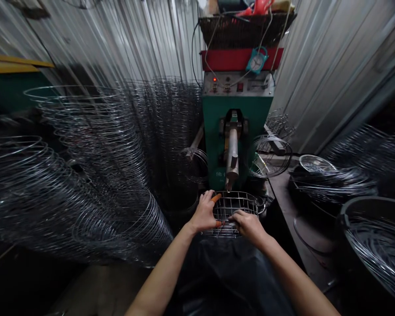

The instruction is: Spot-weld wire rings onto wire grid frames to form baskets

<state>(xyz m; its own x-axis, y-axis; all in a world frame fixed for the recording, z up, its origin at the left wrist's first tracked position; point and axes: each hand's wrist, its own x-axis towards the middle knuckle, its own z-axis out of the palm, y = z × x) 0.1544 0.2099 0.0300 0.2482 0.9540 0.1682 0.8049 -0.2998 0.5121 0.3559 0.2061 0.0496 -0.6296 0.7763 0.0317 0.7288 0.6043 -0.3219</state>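
A wire basket [239, 202] of shiny metal rods sits low in front of me, below the metal arm [232, 151] of a green welding machine [213, 127]. My left hand [202, 213] grips the basket's left side, its thumb and forefinger spread across the wires; orange covers sheathe both of these fingers. On the near right part, my right hand [249, 226] is closed, fingertips pinched against the wires. Whether a separate small piece lies between those fingertips I cannot make out. The arm's tip ends just above the basket's far rim.
Tall stacks of wire rings [95, 127] crowd the left. Wire coils [273, 153] hang beside the machine. At right, a bench [298, 230] bears a heap of wires [339, 186], near a black bucket [349, 215] of wire. A blue clock [257, 60] hangs above the control panel.
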